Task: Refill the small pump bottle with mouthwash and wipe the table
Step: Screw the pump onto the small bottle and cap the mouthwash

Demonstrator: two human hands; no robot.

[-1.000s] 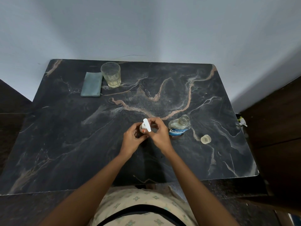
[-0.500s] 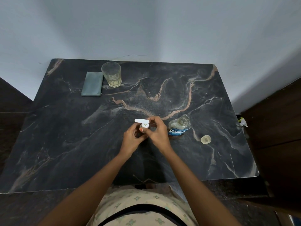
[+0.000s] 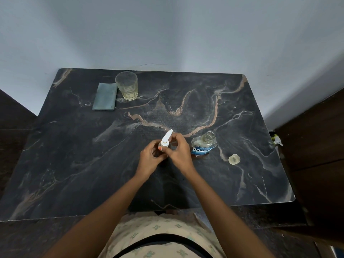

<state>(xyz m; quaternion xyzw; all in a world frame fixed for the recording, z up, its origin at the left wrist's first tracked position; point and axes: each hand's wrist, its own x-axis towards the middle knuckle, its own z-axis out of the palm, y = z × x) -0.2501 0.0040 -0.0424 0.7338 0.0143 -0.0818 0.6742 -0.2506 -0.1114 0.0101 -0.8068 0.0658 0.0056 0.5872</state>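
The small pump bottle stands at the middle of the dark marble table (image 3: 74, 155), its body mostly hidden by my hands. My left hand (image 3: 150, 161) is wrapped around the bottle. My right hand (image 3: 179, 154) pinches the white pump head (image 3: 166, 139), whose nozzle points up and away. The open mouthwash bottle (image 3: 203, 145), clear with a blue label, stands just right of my right hand. Its clear cap (image 3: 234, 159) lies further right on the table. A folded grey-green cloth (image 3: 105, 96) lies at the back left.
A drinking glass (image 3: 127, 86) with a little yellowish liquid stands beside the cloth at the back left. A pale wall runs behind the table. Dark wooden furniture (image 3: 316, 146) stands close to the table's right edge.
The pump head has been turned between my fingers: its nozzle pointed toward me, then left, and now points up and away. Both hands stay on the bottle in the same spot.
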